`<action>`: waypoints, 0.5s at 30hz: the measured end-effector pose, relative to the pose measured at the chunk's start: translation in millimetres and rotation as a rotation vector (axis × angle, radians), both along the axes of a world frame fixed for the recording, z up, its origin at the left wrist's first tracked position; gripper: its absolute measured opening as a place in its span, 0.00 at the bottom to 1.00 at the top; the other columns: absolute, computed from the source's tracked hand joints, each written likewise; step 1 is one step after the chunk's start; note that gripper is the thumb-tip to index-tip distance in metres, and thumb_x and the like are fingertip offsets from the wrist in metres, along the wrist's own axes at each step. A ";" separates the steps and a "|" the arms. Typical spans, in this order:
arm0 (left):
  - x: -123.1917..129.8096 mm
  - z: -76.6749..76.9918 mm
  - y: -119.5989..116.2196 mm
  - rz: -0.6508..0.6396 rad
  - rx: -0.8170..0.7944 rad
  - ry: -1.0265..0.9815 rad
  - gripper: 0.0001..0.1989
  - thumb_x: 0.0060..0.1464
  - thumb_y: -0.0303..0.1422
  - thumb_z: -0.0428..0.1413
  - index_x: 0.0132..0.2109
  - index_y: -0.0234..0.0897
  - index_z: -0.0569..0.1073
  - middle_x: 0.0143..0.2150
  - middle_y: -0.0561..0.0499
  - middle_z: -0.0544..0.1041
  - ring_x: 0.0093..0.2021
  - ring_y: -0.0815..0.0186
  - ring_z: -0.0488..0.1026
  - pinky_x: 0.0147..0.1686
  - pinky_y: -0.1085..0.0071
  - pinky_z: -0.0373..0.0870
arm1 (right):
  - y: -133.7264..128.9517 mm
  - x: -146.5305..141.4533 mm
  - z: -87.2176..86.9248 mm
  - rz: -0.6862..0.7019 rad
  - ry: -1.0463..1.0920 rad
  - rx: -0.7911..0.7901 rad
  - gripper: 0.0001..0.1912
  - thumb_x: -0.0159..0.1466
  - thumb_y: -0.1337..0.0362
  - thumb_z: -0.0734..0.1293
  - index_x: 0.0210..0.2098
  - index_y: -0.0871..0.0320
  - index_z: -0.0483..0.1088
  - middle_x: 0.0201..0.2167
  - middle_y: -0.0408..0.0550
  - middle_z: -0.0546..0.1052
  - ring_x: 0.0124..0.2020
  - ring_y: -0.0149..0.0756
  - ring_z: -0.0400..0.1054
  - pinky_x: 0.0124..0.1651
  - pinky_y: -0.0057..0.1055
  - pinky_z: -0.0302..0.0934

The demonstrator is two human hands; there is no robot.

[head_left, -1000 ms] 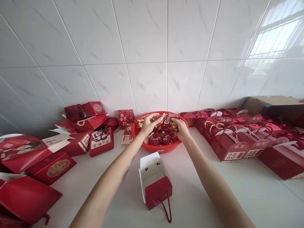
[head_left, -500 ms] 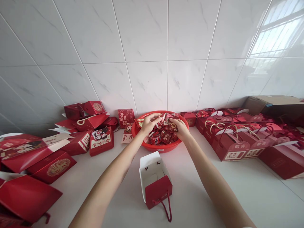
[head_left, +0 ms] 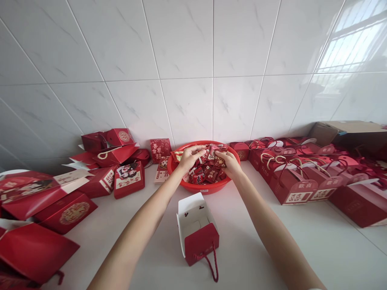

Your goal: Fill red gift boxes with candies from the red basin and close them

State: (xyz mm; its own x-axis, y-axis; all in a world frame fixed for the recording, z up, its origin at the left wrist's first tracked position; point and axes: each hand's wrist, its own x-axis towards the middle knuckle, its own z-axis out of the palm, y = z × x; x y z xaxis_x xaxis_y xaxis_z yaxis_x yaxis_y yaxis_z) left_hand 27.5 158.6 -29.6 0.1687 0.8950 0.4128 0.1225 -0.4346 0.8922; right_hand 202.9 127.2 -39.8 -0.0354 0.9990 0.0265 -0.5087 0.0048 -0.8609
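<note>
A red plastic basin [head_left: 204, 188] against the wall holds a heap of small red wrapped packets [head_left: 211, 173]. Over its left part is my left hand [head_left: 191, 157], thumb and fingers closed on a red packet. My right hand [head_left: 227, 161], over the right part, pinches a red packet too. Both hands are close together above the heap, and their fingertips partly hide what they hold. Nearer to me, an open red box [head_left: 202, 241] with a white inside stands on the table, its rope handle hanging toward me.
Unclosed red boxes [head_left: 74, 211] lie piled at the left. Red cards [head_left: 160, 150] lean on the wall beside the basin. Rows of closed red gift boxes [head_left: 290, 181] with rope handles fill the right, before a cardboard box [head_left: 350, 128].
The packets between my hands have shifted slightly and sit a little lower. My hands have hardly moved, and the open box is where it was.
</note>
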 end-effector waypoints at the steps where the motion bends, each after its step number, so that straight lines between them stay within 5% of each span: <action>1: 0.1 0.4 -0.6 0.000 -0.003 0.001 0.20 0.44 0.47 0.66 0.40 0.38 0.83 0.50 0.45 0.83 0.53 0.53 0.76 0.55 0.58 0.70 | -0.3 -0.2 0.2 -0.002 0.003 -0.002 0.10 0.51 0.64 0.77 0.32 0.57 0.76 0.29 0.46 0.83 0.34 0.43 0.79 0.38 0.36 0.76; 9: 2.8 2.1 -6.0 0.011 -0.023 0.112 0.28 0.42 0.46 0.69 0.50 0.38 0.80 0.57 0.43 0.79 0.61 0.50 0.72 0.60 0.57 0.67 | -4.9 -1.3 4.7 -0.026 0.029 -0.027 0.09 0.52 0.64 0.77 0.31 0.57 0.75 0.28 0.46 0.82 0.31 0.42 0.79 0.31 0.32 0.74; 15: 2.4 0.5 -4.1 0.016 0.007 0.164 0.29 0.40 0.46 0.71 0.49 0.37 0.79 0.56 0.42 0.80 0.61 0.50 0.72 0.63 0.55 0.64 | -2.9 -0.5 3.8 -0.010 0.009 -0.058 0.11 0.52 0.62 0.77 0.33 0.57 0.76 0.30 0.45 0.82 0.31 0.39 0.78 0.29 0.30 0.72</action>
